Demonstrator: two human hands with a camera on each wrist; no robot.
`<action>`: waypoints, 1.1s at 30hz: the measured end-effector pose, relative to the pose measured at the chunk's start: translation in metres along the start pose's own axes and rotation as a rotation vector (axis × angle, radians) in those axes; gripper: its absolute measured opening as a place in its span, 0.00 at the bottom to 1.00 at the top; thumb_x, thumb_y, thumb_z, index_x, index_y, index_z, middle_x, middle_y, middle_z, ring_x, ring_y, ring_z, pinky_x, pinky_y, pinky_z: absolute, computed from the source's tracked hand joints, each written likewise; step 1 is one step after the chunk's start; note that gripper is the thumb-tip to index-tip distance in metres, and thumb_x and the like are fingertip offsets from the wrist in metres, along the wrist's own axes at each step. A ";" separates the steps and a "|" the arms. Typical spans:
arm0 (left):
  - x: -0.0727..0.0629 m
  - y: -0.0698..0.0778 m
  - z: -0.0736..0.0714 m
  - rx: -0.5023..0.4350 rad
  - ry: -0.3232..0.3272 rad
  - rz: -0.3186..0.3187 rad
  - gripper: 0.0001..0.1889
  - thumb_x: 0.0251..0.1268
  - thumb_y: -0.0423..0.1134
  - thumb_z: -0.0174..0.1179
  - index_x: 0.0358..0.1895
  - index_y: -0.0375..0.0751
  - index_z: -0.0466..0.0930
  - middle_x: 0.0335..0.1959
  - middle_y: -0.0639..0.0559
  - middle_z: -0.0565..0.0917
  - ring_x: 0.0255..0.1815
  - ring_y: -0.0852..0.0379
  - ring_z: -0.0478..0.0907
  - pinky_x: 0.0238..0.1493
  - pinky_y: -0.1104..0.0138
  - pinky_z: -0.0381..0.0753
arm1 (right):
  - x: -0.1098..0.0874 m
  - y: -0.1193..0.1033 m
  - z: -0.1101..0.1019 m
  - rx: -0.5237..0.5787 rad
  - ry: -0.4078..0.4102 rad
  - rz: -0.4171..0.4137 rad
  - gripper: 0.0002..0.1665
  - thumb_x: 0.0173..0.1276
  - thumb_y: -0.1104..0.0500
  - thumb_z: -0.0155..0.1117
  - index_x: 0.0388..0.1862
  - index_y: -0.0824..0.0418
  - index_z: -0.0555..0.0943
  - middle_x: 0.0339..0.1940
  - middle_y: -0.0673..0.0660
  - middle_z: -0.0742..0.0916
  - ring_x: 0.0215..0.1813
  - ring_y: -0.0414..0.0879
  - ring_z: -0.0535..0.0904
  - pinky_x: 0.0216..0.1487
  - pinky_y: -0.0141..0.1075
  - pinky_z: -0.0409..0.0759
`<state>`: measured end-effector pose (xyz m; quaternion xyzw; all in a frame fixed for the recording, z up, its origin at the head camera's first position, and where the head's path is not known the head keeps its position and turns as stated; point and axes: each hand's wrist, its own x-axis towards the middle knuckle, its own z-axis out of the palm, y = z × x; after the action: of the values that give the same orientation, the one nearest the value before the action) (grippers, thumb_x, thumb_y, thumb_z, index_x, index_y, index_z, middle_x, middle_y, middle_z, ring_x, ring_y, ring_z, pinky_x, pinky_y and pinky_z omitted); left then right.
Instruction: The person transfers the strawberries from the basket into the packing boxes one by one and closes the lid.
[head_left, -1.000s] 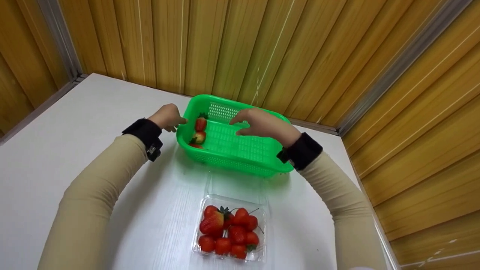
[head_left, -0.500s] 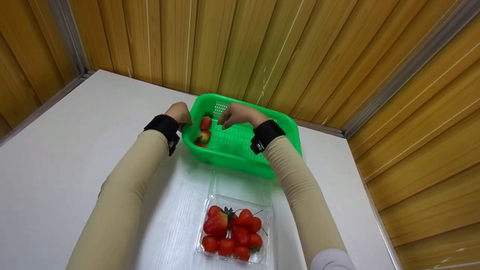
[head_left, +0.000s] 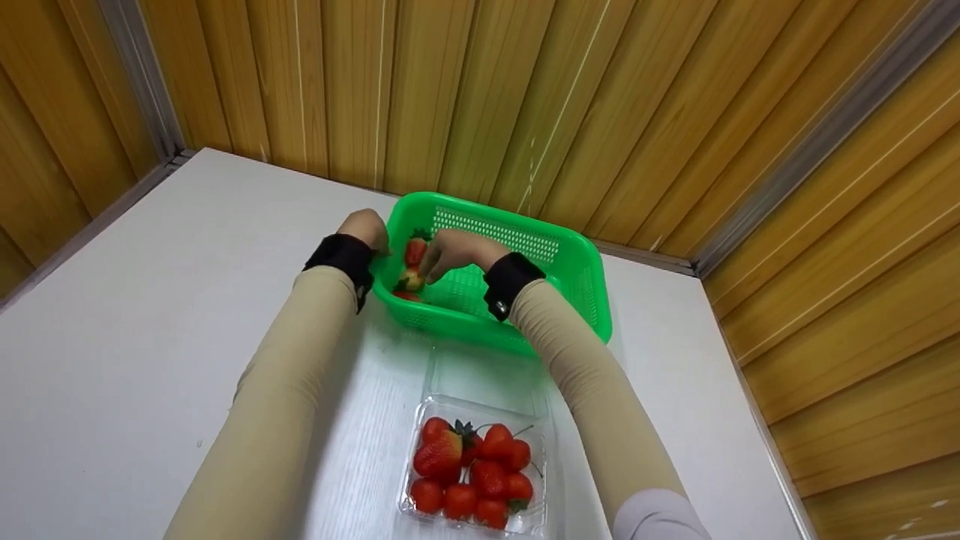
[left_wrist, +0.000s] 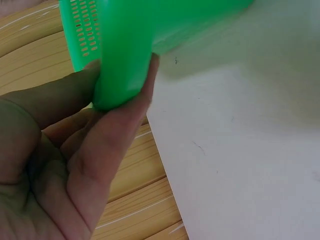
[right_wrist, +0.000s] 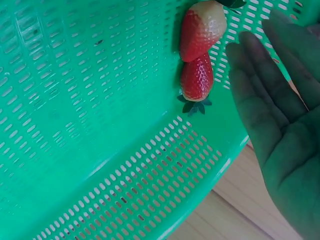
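Observation:
A green plastic basket (head_left: pixel 480 330) with perforated walls sits at the back of the white table. My left hand (head_left: pixel 366 229) holds its left end; the left wrist view has the thumb and fingers pinching the green rim (left_wrist: pixel 125 75). Inside, along that end, lie a red strawberry (right_wrist: pixel 196 77), a paler-topped strawberry (right_wrist: pixel 202 30) and a third strawberry (head_left: pixel 407 296), partly hidden by the front wall. My right hand (head_left: pixel 457 250) reaches into the basket, fingertips close beside the pale-topped strawberry. In the right wrist view its fingers are extended, with nothing between them and the thumb.
In front of the basket stands a clear plastic punnet (head_left: pixel 409 457) holding strawberries and small round red fruits, some with thin stems. Its clear lid (head_left: pixel 480 375) lies folded back toward the basket. Wood-patterned panels (head_left: pixel 450 90) rise behind and to the right.
My right hand has moved left across the basket and down to the strawberries. The left hand has gone from beside the left end to gripping its rim. The strawberries stay in place.

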<state>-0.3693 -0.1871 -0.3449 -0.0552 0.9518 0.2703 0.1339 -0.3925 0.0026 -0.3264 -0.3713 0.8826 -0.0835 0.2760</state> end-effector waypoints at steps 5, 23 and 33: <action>-0.010 0.011 -0.001 0.062 -0.011 0.014 0.24 0.67 0.38 0.67 0.58 0.22 0.80 0.63 0.32 0.81 0.63 0.41 0.79 0.66 0.58 0.82 | 0.001 0.001 0.005 -0.023 -0.056 -0.020 0.18 0.71 0.61 0.68 0.59 0.62 0.86 0.59 0.61 0.88 0.65 0.53 0.83 0.69 0.44 0.81; -0.053 0.017 -0.005 0.033 0.057 0.023 0.22 0.69 0.34 0.62 0.60 0.21 0.78 0.65 0.30 0.80 0.62 0.41 0.79 0.67 0.57 0.81 | 0.023 -0.016 0.020 -0.147 -0.218 -0.057 0.17 0.74 0.59 0.63 0.59 0.50 0.86 0.47 0.46 0.86 0.43 0.39 0.70 0.52 0.28 0.75; -0.046 0.017 -0.004 0.044 0.051 0.005 0.23 0.68 0.34 0.62 0.61 0.20 0.77 0.65 0.30 0.79 0.65 0.40 0.78 0.68 0.57 0.80 | 0.028 -0.016 0.029 -0.040 -0.285 -0.012 0.15 0.71 0.68 0.59 0.52 0.57 0.83 0.38 0.49 0.76 0.41 0.43 0.69 0.40 0.30 0.70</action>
<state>-0.3294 -0.1737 -0.3203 -0.0570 0.9607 0.2483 0.1100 -0.3828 -0.0263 -0.3565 -0.3903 0.8336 -0.0141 0.3907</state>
